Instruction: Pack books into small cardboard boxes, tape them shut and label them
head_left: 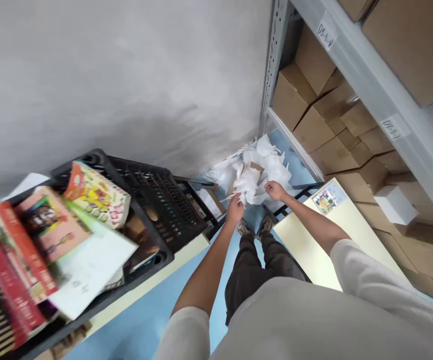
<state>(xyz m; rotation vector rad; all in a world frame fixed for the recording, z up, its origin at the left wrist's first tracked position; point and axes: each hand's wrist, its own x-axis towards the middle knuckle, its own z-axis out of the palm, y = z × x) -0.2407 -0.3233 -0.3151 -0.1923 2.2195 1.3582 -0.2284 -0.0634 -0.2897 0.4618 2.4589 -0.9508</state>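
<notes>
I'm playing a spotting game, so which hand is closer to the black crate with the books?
Left. The left hand is at the white wrapping's near edge, toward the crate; the right hand is farther across.

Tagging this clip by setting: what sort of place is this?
Probably a storeroom or packing corner: grey metal shelving with handwritten labels holds brown cardboard boxes, a black plastic crate holds colourful books, and crumpled white packing material lies near the floor.
</notes>
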